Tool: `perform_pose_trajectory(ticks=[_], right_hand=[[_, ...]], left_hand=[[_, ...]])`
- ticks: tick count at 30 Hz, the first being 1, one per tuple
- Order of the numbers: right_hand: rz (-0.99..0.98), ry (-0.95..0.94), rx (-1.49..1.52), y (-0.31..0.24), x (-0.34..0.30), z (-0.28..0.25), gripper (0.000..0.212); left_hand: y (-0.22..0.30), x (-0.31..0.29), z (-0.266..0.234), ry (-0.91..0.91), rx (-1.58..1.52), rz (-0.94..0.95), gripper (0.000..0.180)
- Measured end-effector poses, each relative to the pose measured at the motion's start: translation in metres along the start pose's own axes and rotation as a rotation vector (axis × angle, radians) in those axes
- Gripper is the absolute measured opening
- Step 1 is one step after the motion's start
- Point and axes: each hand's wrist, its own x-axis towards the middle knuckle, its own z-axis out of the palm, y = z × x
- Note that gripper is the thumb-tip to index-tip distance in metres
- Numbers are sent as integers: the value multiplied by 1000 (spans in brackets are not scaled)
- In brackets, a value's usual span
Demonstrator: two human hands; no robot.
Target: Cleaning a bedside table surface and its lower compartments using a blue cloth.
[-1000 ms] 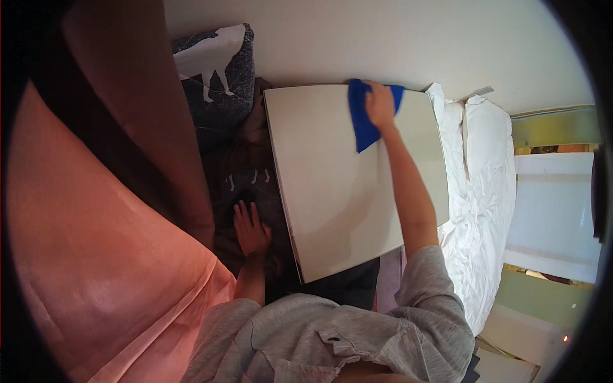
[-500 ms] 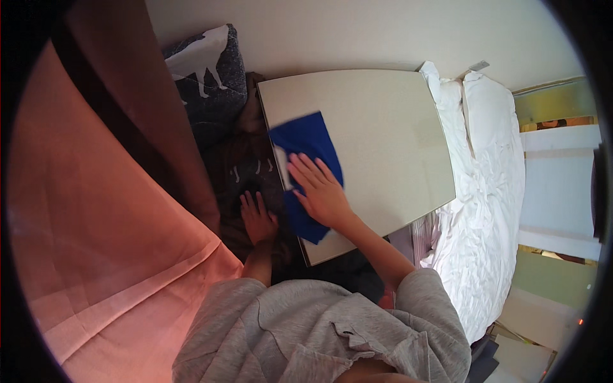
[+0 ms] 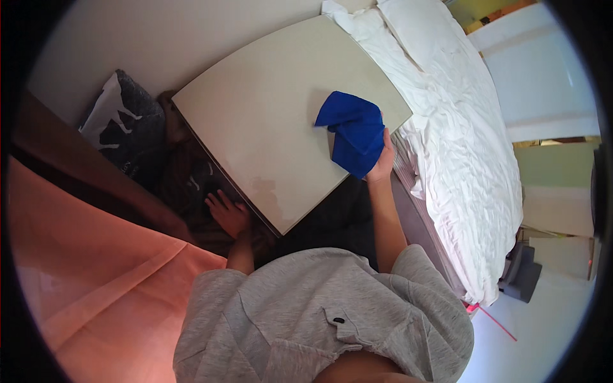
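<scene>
A pale square tabletop (image 3: 274, 121) lies in front of me. My right hand (image 3: 383, 159) grips a crumpled blue cloth (image 3: 353, 131) at the table's near right edge, with the cloth lying partly on the surface. My left hand (image 3: 227, 214) rests flat with fingers spread on a dark brown seat (image 3: 191, 185) beside the table's near left edge, holding nothing.
A bed with rumpled white bedding (image 3: 460, 127) runs along the right of the table. A dark cushion with a white animal shape (image 3: 121, 127) lies at the left by the wall. A pink curtain (image 3: 89, 268) hangs at the lower left. A dark bag (image 3: 520, 274) sits on the floor at the right.
My right hand has swept the blue cloth from the table's near left corner across to its right edge, where the cloth is now bunched up. My left hand stays on the seat.
</scene>
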Motion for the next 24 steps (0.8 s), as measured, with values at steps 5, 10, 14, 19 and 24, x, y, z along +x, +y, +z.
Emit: perform_pose_trajectory(ticks=[5,10,14,19,24], right_hand=[[4,89,235,8,-41,1,53],[41,258,237,15,-60,27,55],[-9,119,-156,4,-43,76,57],[-361,127,-1337,42,-4,101,56],[-261,27,-1700,73,-20,67,52]], left_hand=[[1,-3,7,55,-30,36,68],[-9,-4,11,52,2,61,67],[-13,-7,13,47,-95,47,71],[-5,-6,0,23,-163,36,77],[-17,19,0,218,-701,-52,86]])
